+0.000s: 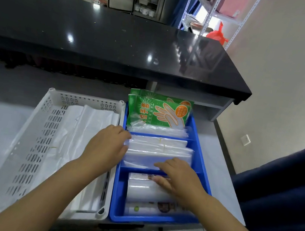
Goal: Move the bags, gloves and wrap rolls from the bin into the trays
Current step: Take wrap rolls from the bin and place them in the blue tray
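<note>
Clear plastic bags (159, 152) lie stacked flat in the middle compartment of the blue plastic divided tray (206, 182), so both hands square them up. Left hand (108, 144) presses the stack's left edge, fingers curled, gripping nothing that I can see. Right hand (179, 179) rests flat and spread across the divider, touching the bags and the clear wrap rolls (145, 194) nearer. Green glove packets (158, 110) stand in the far compartment. White perforated basket (50, 121), just beside, holds white bags (88, 126).

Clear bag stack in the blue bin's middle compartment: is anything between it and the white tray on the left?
Nothing visible blocks it. Both hands, left hand and right hand, are already on the clear bag stack. The white tray adjoins the blue bin; only their walls lie between. White bags already lie inside.
</note>
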Motion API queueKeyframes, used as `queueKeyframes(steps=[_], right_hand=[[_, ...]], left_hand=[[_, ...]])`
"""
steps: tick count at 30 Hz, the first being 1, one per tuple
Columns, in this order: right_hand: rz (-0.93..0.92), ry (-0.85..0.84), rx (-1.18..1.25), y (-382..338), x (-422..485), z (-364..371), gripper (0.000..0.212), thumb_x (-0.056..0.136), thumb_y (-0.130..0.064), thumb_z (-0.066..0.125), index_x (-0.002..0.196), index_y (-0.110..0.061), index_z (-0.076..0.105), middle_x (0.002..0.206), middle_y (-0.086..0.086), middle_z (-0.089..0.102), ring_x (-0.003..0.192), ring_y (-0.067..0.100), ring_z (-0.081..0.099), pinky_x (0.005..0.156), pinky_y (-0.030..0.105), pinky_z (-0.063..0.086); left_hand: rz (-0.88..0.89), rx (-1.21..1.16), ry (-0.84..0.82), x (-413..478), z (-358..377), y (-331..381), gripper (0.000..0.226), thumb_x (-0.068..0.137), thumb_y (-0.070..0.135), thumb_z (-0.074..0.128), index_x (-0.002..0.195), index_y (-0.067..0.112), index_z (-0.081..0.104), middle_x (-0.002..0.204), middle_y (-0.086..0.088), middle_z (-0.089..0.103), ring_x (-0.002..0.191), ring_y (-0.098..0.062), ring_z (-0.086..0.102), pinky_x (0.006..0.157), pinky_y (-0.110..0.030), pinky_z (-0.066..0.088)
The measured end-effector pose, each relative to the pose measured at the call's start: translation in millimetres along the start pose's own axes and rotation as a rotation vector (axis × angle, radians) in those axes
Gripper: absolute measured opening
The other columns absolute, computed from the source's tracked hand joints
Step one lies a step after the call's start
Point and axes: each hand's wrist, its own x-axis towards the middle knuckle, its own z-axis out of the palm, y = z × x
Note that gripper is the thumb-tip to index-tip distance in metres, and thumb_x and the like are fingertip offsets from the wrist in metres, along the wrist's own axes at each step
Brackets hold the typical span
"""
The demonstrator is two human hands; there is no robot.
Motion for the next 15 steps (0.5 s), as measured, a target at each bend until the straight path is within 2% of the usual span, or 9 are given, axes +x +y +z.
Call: queueKeyframes(steps=[3, 8, 10, 12, 14, 15], right_hand=[[0.027, 0.054, 0.035, 15, 16, -7, 0.036, 0.091, -0.043, 0.051, 0.123, -0.028, 0.056, 0.119, -0.005, 0.062, 0.109, 0.015, 0.051, 0.093, 0.029, 0.039], [-0.040, 0.085, 0.027, 43, 46, -13, 0.025, 0.090, -0.027, 0.055, 0.113, -0.023, 0.064, 0.112, -0.003, 0.066, 0.104, 0.018, 0.055, 0.090, 0.034, 0.045], [-0.097, 0.096, 0.055, 51, 58, -17, 0.022, 0.088, -0.020, 0.058, 0.108, -0.017, 0.068, 0.107, 0.002, 0.069, 0.099, 0.023, 0.059, 0.087, 0.038, 0.048], [-0.162, 0.106, 0.061, 60, 73, -19, 0.020, 0.088, -0.016, 0.058, 0.103, -0.013, 0.070, 0.102, 0.006, 0.070, 0.095, 0.026, 0.060, 0.084, 0.040, 0.049], [-0.190, 0.107, 0.056, 67, 87, -23, 0.020, 0.089, -0.018, 0.057, 0.104, -0.015, 0.070, 0.102, 0.005, 0.070, 0.095, 0.023, 0.058, 0.084, 0.039, 0.048], [-0.209, 0.115, 0.047, 71, 95, -25, 0.020, 0.089, -0.017, 0.057, 0.103, -0.014, 0.070, 0.101, 0.005, 0.070, 0.094, 0.023, 0.059, 0.083, 0.039, 0.048]], left_hand=[[0.087, 0.209, -0.070, 25, 15, 3, 0.032, 0.088, 0.019, 0.051, 0.120, 0.018, 0.053, 0.119, 0.000, 0.057, 0.109, -0.022, 0.048, 0.091, -0.032, 0.038], [0.072, 0.428, -0.165, 55, 21, 0, 0.033, 0.080, 0.010, 0.055, 0.112, 0.017, 0.057, 0.114, -0.002, 0.060, 0.106, -0.024, 0.049, 0.089, -0.034, 0.039], [0.043, 0.421, -0.127, 63, 20, -1, 0.032, 0.076, 0.008, 0.061, 0.107, 0.015, 0.062, 0.107, -0.004, 0.063, 0.101, -0.026, 0.052, 0.084, -0.035, 0.040], [0.028, 0.427, -0.083, 74, 17, 2, 0.021, 0.069, 0.005, 0.069, 0.089, 0.012, 0.070, 0.087, -0.006, 0.067, 0.085, -0.028, 0.057, 0.072, -0.035, 0.045], [0.012, 0.412, -0.054, 84, 15, 6, 0.011, 0.060, 0.000, 0.075, 0.068, 0.007, 0.069, 0.066, -0.010, 0.064, 0.067, -0.030, 0.057, 0.058, -0.034, 0.046], [-0.008, 0.385, -0.025, 89, 15, 8, 0.010, 0.059, -0.001, 0.075, 0.063, 0.004, 0.068, 0.061, -0.012, 0.062, 0.063, -0.030, 0.056, 0.053, -0.034, 0.046]])
